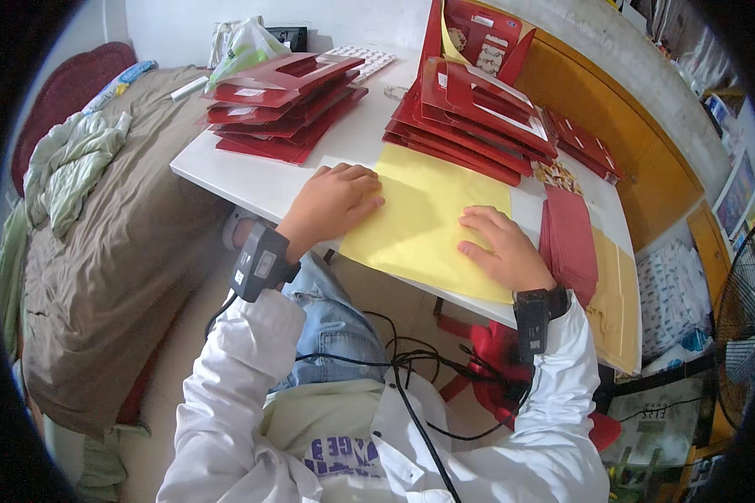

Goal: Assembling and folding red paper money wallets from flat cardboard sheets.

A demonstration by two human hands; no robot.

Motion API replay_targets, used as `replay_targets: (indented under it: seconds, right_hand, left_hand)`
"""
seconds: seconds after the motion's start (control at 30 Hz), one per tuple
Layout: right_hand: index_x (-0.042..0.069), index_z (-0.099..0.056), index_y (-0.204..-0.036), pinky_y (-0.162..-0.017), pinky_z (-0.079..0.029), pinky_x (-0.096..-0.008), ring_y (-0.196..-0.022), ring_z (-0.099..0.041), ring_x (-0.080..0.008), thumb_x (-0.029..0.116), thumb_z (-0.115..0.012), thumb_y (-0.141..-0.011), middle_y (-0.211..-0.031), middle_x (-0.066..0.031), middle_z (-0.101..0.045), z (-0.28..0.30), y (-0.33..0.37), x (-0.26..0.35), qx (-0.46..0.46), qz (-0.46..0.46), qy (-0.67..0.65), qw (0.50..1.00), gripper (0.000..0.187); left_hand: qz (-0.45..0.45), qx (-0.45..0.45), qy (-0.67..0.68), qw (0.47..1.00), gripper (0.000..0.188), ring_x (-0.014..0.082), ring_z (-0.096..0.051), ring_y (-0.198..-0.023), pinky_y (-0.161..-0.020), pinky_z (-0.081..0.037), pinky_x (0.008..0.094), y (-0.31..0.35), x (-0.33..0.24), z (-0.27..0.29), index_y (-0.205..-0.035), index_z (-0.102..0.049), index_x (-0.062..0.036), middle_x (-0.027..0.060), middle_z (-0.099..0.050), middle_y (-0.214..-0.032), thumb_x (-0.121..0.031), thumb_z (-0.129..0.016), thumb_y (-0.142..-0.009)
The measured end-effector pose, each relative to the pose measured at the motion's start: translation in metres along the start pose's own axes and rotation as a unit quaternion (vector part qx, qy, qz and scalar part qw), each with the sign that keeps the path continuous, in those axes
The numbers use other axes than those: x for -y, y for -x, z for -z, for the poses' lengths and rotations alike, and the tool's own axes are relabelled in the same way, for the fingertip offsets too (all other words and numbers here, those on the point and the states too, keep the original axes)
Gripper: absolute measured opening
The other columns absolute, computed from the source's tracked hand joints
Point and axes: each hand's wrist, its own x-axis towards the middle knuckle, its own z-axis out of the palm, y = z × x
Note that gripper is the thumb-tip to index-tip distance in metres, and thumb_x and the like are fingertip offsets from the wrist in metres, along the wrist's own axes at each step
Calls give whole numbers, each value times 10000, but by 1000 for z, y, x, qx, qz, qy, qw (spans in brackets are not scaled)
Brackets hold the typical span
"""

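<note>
A yellow sheet of paper or card lies at the front edge of the white table, between my hands. My left hand rests at its left edge, fingers slightly bent, thumb and fingertips over the yellow surface. On the right side of the sheet lies my right hand, its thumb apart from the fingers and touching the sheet. Neither hand is wrapped round anything. Just beyond the sheet, partly covering its far edge, stands a stack of dark red folded card pieces with cut-out windows.
A second dark red stack stands at the far left of the white table. Narrow red pieces and yellow pieces lie at the right. A bed is to the left, a fan right. Black cables hang before me.
</note>
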Motion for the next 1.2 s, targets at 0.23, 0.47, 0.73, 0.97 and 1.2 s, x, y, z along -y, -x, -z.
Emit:
replay_targets:
  seconds: [0.23, 0.47, 0.73, 0.97, 1.2]
  right_hand:
    - [3, -587, -1108, -962, -422, -370, -1138, -528, -324, 248, -647, -854, -1214, -151, -545, -1, 0, 5, 6, -3, 8, 1000, 358]
    - [7, -583, -1109, -955, -425, -375, -1129, -530, -324, 250, -650, -850, -1211, -148, -544, -1, 2, 3, 2, 13, 21, 1000, 362]
    - [18, -579, -1118, -952, -426, -374, -1125, -532, -323, 256, -642, -857, -1205, -144, -545, -4, -1, -5, -3, 8, 9, 1000, 359]
    - [6, -599, -1082, -936, -435, -398, -1097, -542, -334, 284, -653, -845, -1169, -153, -559, -3, 1, 2, -10, 14, 23, 1000, 369]
    - [7, -582, -1101, -945, -429, -375, -1111, -538, -321, 217, -656, -843, -1196, -141, -546, -1, 0, 3, 0, 9, 22, 1000, 341]
  left_hand:
    - [5, 0, 3, 1000, 266, 308, -575, -1028, -883, -448, 416, 2, 0, 0, -1025, -639, -44, 120, -622, -1129, -262, -556, -898]
    - [4, 8, -2, 1000, 273, 305, -574, -1031, -890, -443, 415, 1, -1, 0, -1032, -639, -42, 119, -621, -1131, -265, -557, -899]
    - [3, -2, 0, 1000, 272, 303, -578, -1026, -888, -451, 407, 0, -1, -1, -1036, -640, -43, 121, -631, -1111, -264, -559, -899]
    - [18, -10, -1, 1000, 293, 265, -573, -1030, -883, -435, 394, 2, 0, -3, -1013, -650, -69, 81, -637, -1092, -312, -547, -884]
    - [13, -14, 3, 1000, 283, 271, -576, -1024, -884, -437, 399, 1, 0, -3, -1002, -646, -60, 87, -634, -1097, -301, -557, -884]
